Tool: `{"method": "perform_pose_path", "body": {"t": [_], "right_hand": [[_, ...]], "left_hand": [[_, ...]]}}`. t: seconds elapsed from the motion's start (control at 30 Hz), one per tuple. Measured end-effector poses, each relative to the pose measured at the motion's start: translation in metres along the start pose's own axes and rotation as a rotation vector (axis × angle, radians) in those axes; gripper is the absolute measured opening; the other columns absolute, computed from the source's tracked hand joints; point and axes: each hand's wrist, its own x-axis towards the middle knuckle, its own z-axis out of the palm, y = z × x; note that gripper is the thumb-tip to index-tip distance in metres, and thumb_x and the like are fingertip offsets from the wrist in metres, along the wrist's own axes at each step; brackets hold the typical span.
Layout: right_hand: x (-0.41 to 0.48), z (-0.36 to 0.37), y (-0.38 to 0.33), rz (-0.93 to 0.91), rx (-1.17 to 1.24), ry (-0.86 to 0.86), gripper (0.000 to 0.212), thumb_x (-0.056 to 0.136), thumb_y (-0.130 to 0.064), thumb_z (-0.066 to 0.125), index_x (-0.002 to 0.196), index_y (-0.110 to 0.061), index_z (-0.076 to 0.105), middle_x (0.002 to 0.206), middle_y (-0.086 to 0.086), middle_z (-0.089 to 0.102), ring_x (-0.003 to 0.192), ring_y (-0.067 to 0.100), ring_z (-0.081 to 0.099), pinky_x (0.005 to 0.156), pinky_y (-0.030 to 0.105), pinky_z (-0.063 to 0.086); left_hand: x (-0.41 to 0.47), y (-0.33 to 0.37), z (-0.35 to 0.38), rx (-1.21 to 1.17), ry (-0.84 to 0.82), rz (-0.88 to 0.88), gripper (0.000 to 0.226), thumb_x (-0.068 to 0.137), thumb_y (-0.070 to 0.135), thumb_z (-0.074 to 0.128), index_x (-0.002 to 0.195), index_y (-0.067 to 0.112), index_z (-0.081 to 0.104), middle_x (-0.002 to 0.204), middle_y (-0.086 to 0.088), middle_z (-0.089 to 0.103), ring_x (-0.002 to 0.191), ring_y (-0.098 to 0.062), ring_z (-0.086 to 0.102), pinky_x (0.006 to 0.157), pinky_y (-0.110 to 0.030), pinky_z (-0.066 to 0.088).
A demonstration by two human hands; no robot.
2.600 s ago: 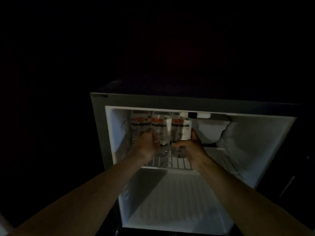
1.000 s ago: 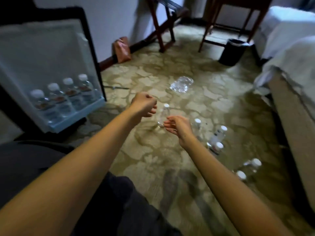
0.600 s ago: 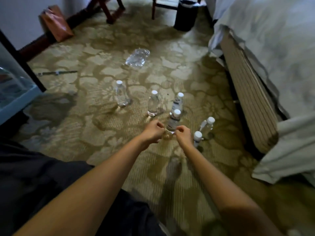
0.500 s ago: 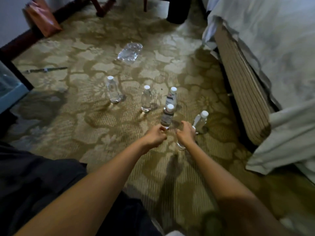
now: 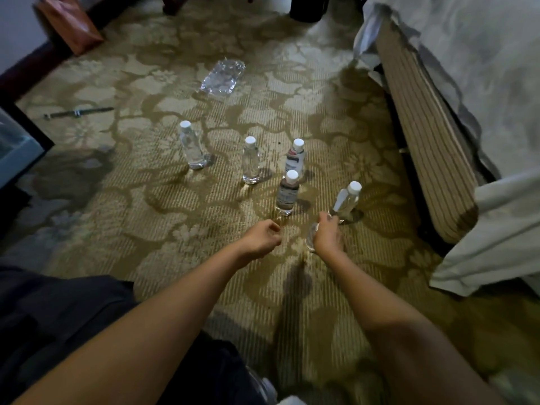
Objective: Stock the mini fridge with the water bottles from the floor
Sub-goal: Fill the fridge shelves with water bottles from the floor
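Item: floor stock awaiting transfer to the fridge, viewed from the head camera.

Step in hand, as judged: lifting one bottle off the carpet. The right hand [image 5: 328, 235] was curled over a small clear plastic water bottle [image 5: 312, 241] at the near right of the group, fingers wrapped round it, only its base and a sliver of clear wall showing beneath the palm. Whether the base had left the carpet could not be told. The left hand [image 5: 263, 237] hung just left of it, fingers loosely curled, holding nothing.

Handling advice: raise the gripped bottle straight up, since a white-capped clear bottle with a white label [image 5: 346, 201] leaned just beyond the right knuckles and could be knocked over. The left hand was best placed to take the dark-labelled white-capped bottle [image 5: 287, 193] directly ahead of it, low on the body.

Remaining stock, all upright on the patterned olive and cream carpet [image 5: 152, 182]:
- label-less clear bottle, far left [image 5: 191, 147];
- label-less clear bottle, centre [image 5: 251, 160];
- white-labelled bottle with a red band, centre right [image 5: 295, 157].

All carried white screw caps and appeared full.

Other entries: crumpled clear plastic wrap [image 5: 222, 77] lying farther off; pale corner of the open fridge door [image 5: 16, 147] at the left edge; striped bed base [image 5: 429, 135] along the right.
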Motion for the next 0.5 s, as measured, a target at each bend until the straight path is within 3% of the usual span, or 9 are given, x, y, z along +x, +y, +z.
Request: {"method": "perform_pose_path", "body": {"t": [0.07, 0.13, 0.2, 0.3, 0.4, 0.43, 0.5], "right_hand": [[-0.008, 0.008, -0.002, -0.012, -0.003, 0.026, 0.052, 0.096, -0.039, 0.033, 0.143, -0.020, 0.024, 0.141, 0.017, 0.041, 0.125, 0.036, 0.044, 0.098, 0.044, 0.037], [-0.016, 0.011, -0.008, -0.058, 0.036, -0.047, 0.043, 0.095, -0.024, 0.040, 0.137, -0.018, 0.031, 0.145, 0.014, 0.033, 0.125, 0.034, 0.042, 0.088, 0.035, 0.039], [-0.018, 0.012, -0.011, -0.136, 0.009, -0.052, 0.034, 0.092, -0.014, 0.048, 0.125, -0.015, 0.041, 0.137, 0.013, 0.037, 0.119, 0.030, 0.043, 0.080, 0.029, 0.035], [-0.022, 0.010, -0.025, -0.181, 0.091, -0.045, 0.024, 0.086, -0.017, 0.060, 0.108, -0.011, 0.052, 0.118, 0.010, 0.050, 0.109, 0.026, 0.049, 0.081, 0.029, 0.037], [-0.029, 0.008, -0.057, -0.263, 0.164, -0.117, 0.013, 0.079, -0.019, 0.064, 0.088, -0.016, 0.055, 0.102, 0.009, 0.060, 0.098, 0.027, 0.058, 0.085, 0.044, 0.051], [-0.033, 0.006, -0.071, -0.294, 0.175, -0.140, 0.013, 0.078, -0.020, 0.066, 0.084, -0.018, 0.054, 0.100, 0.009, 0.061, 0.095, 0.027, 0.059, 0.083, 0.048, 0.052], [-0.040, 0.007, -0.106, -0.365, 0.220, -0.206, 0.015, 0.076, -0.023, 0.067, 0.082, -0.020, 0.053, 0.097, 0.007, 0.061, 0.092, 0.025, 0.059, 0.075, 0.046, 0.055]], "left_hand": [[-0.001, -0.005, -0.003, -0.012, 0.011, -0.004, 0.025, 0.094, 0.008, 0.044, 0.118, 0.007, 0.050, 0.079, 0.000, 0.048, 0.065, -0.011, 0.041, 0.055, -0.022, 0.034], [-0.003, -0.009, -0.008, -0.024, 0.016, -0.006, 0.013, 0.094, 0.006, 0.043, 0.098, 0.012, 0.054, 0.077, -0.001, 0.047, 0.064, -0.011, 0.041, 0.055, -0.022, 0.033], [-0.006, -0.013, -0.016, -0.032, 0.028, 0.002, 0.019, 0.093, 0.003, 0.042, 0.083, 0.017, 0.051, 0.073, -0.001, 0.045, 0.062, -0.012, 0.039, 0.054, -0.023, 0.031], [-0.011, -0.020, -0.035, -0.033, 0.064, 0.000, 0.017, 0.093, 0.003, 0.044, 0.084, 0.016, 0.051, 0.072, -0.001, 0.046, 0.060, -0.011, 0.039, 0.051, -0.021, 0.032], [-0.013, -0.028, -0.061, 0.027, 0.090, -0.033, 0.016, 0.092, 0.003, 0.047, 0.084, 0.016, 0.054, 0.074, -0.002, 0.049, 0.059, -0.009, 0.040, 0.048, -0.018, 0.033], [-0.014, -0.030, -0.071, 0.059, 0.098, -0.050, 0.013, 0.091, 0.002, 0.049, 0.093, 0.013, 0.056, 0.079, -0.005, 0.052, 0.061, -0.010, 0.042, 0.050, -0.019, 0.033], [-0.021, -0.037, -0.097, 0.104, 0.106, -0.083, 0.028, 0.088, 0.000, 0.052, 0.115, 0.008, 0.054, 0.094, -0.012, 0.052, 0.069, -0.014, 0.045, 0.054, -0.021, 0.035]]}}
